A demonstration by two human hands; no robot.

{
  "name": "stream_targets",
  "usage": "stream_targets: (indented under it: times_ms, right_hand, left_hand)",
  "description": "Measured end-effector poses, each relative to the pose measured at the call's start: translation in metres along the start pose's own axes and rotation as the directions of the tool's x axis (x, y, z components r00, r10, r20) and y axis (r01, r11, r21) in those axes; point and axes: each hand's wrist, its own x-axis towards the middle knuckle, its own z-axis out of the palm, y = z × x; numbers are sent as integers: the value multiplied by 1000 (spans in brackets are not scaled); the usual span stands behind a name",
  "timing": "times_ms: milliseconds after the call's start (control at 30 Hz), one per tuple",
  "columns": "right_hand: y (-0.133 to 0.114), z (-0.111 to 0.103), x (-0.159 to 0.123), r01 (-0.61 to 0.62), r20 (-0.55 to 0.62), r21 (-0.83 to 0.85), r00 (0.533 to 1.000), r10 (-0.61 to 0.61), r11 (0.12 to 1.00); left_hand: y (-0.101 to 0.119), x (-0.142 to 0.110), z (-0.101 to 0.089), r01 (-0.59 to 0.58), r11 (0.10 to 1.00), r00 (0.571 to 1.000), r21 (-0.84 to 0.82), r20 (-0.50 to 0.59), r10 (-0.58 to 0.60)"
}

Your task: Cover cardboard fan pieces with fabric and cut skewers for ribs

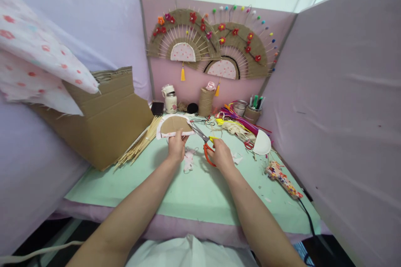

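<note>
Forearms [140,204] lie nearest; left hand [177,147] pinches half-disc [171,125], right hand [222,155] grips scissors [205,137]; slipping left might gash fabric rim [172,115].

The half-round piece [172,125] is tan brown with a white, pink-dotted border. The scissors [200,132] have grey blades and orange-red handles with a bit of yellow. The tabletop cover [194,204] is mint green, the back panel [188,87] pink. Red spots pattern the white hanging cloth [37,60]. Brown fans [260,44] carry red flowers; their tassels [183,74] are golden yellow. A multicoloured print covers the glue gun [283,181].
</note>
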Motion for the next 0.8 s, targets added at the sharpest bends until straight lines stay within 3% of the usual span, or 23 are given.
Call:
stream_targets:
  times_ms: [233,800]
  right_hand:
    - [-1,0,-1,-9,-2,-13,1000,9,1000]
    - [-5,0,-2,-38,12,-47,999,39,998]
  left_hand:
    - [1,-5,4,11,999,999,30,-35,-10]
    - [-5,-7,2,-4,999,999,37,37,2]
